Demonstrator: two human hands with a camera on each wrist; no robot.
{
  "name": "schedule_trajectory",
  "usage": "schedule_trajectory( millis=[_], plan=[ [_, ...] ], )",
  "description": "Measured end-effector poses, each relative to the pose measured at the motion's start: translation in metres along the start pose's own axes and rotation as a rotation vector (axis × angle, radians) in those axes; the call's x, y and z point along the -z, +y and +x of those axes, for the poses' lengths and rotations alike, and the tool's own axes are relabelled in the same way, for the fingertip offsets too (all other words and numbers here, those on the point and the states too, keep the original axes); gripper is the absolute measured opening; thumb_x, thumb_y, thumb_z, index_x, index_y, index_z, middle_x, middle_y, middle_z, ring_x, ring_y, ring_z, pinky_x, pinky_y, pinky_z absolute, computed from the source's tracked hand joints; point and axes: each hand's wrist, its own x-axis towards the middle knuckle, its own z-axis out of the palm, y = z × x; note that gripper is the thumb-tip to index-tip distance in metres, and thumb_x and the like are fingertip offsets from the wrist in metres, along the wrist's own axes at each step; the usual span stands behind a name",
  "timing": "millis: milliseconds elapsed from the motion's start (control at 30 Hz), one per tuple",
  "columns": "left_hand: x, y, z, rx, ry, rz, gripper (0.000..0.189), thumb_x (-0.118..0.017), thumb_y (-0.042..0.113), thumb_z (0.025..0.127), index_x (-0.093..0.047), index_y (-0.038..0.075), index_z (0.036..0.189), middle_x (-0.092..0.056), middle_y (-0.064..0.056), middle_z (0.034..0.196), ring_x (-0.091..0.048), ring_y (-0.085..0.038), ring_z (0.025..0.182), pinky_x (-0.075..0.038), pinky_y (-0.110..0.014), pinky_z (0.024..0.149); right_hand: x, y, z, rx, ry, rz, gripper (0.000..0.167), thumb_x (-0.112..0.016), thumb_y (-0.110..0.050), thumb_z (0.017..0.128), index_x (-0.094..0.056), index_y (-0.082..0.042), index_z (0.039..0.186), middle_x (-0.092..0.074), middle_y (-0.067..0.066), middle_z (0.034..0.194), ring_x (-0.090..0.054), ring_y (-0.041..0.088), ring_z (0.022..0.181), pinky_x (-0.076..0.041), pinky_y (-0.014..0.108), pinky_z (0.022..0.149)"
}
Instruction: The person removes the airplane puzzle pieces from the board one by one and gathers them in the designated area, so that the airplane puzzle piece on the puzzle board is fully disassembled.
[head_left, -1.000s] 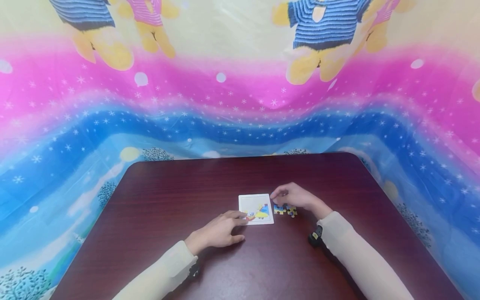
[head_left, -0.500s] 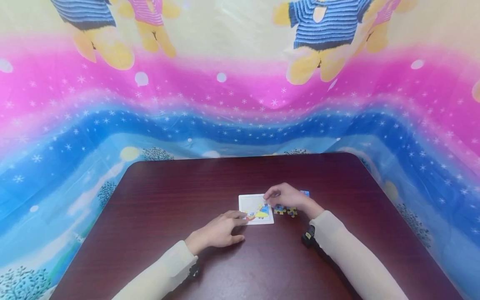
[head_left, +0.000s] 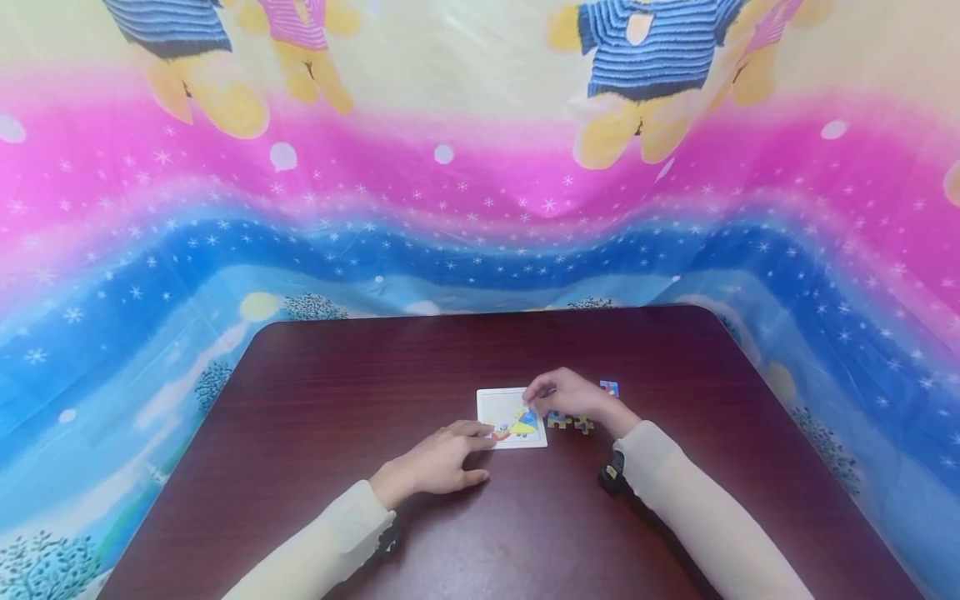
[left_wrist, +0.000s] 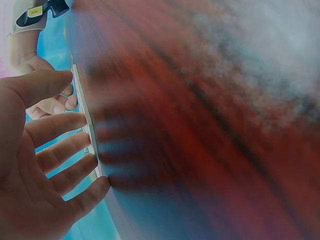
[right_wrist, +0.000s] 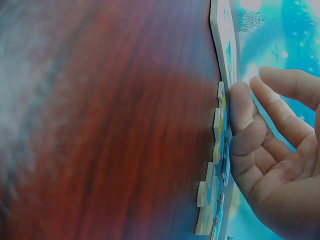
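- Left hand (head_left: 442,462): grip wide, fingers straight and spread, tips on the left part of the board; thumb apart from the fingers.
- Right hand (head_left: 573,396): grip narrow, fingers bent in, over the board's right edge; whether it holds anything cannot be told.
- Board (head_left: 498,406): white-bordered, flat on the surface between the hands; yellow and blue figure in its lower right.
- Yellow-blue pieces (head_left: 558,420): on the surface just right of the board, partly hidden by the right hand.
- Blue piece (head_left: 611,388): farther right, beyond the right wrist.
- Surface (head_left: 360,375): dark red-brown, rounded far corners.
- Sleeves (head_left: 318,542): pale, one per arm.
- Cloth (head_left: 480,196): pink, blue and cream, behind the surface; bears and snowflakes printed.
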Motion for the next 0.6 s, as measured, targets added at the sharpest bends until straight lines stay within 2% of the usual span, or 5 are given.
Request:
schedule_trajectory(
  millis=[433,600],
  plan=[
    [0.0003,0.0,-0.0002,0.008,-0.011,0.005,0.053,-0.066,0.04,0.094,-0.059,0.016,0.141,-0.051,-0.003,0.15,-0.047,-0.023,0.14,-0.043,-0.044,0.113,-0.0025,-0.0063,-0.0032,0.006,0.002,-0.028,0.014,-0.072,-0.016,0.09,-0.076,-0.022,0.102,-0.073,-0.005,0.101,-0.063,0.014,0.095,-0.053,0.04,0.091],
    [0.0001,-0.0008,0.0004,0.003,-0.006,0.008,0.052,-0.066,0.039,0.093,-0.06,0.016,0.14,-0.053,-0.004,0.149,-0.047,-0.024,0.139,-0.044,-0.045,0.112,-0.0027,-0.0072,-0.0022,0.006,0.004,-0.002,0.014,-0.071,-0.013,0.09,-0.075,-0.02,0.101,-0.072,-0.004,0.098,-0.063,0.014,0.092,-0.054,0.038,0.088]
  ],
)
